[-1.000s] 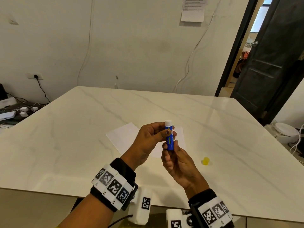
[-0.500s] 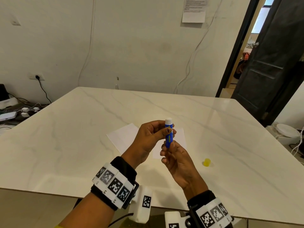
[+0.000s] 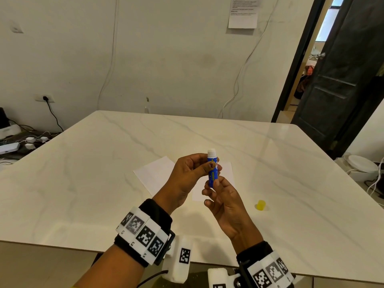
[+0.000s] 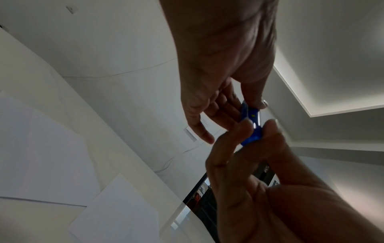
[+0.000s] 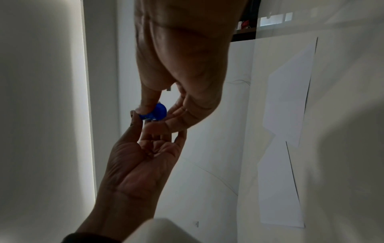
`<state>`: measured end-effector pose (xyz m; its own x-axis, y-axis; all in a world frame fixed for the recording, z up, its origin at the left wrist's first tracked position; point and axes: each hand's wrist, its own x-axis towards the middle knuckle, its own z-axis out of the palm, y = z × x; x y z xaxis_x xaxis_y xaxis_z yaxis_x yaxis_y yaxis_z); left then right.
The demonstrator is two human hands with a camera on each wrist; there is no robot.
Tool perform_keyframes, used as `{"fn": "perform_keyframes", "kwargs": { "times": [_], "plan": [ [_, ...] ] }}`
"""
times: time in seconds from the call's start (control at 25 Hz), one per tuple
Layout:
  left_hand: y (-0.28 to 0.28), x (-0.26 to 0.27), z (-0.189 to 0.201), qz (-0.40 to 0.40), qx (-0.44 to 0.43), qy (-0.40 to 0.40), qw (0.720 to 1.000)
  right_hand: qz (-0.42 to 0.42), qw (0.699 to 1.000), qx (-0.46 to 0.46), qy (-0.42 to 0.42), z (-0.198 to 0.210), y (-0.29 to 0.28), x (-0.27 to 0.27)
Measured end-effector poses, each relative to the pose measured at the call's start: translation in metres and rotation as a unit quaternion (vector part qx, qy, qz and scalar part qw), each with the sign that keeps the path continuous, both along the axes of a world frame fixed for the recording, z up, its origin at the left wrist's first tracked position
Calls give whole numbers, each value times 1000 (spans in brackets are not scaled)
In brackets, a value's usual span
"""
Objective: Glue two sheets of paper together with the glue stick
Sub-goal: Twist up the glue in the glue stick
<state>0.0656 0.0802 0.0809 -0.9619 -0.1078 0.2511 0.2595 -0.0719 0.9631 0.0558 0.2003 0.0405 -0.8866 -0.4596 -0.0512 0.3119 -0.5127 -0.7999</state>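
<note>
I hold a blue glue stick (image 3: 213, 172) upright above the table, its white glue tip uncapped and pointing up. My left hand (image 3: 209, 164) grips the upper barrel between thumb and fingers. My right hand (image 3: 211, 185) pinches the lower end from below. The left wrist view shows the glue stick (image 4: 251, 121) between both sets of fingertips, and the right wrist view shows its round blue base (image 5: 160, 111). Two white paper sheets lie flat under my hands, the left sheet (image 3: 153, 175) and the right sheet (image 3: 227, 173), overlapping where my hands hide them.
The yellow cap (image 3: 260, 205) lies on the marble table (image 3: 104, 183) to the right of my hands. A dark door (image 3: 340, 80) stands open at the far right. Cables and chargers (image 3: 29, 140) lie on the floor at the left.
Both hands and the glue stick stay nearly in place. My right fingers have shifted a little on the stick's lower end.
</note>
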Motion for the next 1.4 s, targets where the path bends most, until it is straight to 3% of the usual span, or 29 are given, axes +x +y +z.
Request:
{"fn": "perform_keyframes", "kwargs": {
  "times": [0.36, 0.68, 1.04, 1.28, 1.4],
  "plan": [
    [3, -4, -4, -17, 7, -20, 1000, 92, 989, -78, -81, -2, 2, -2],
    [4, -5, -12, -17, 6, -22, 1000, 13, 995, -75, -63, -9, 0, -6],
    [2, -16, -19, -36, 32, -36, 998, 91, 966, -188, -154, -8, -4, -16],
    [3, -25, -21, 12, 19, -60, 998, 14, 979, -139, -151, -10, -10, -25],
    [-4, -30, -29, 14, 15, -117, 993, -32, 977, -134, -165, -12, -5, -36]
  ]
}}
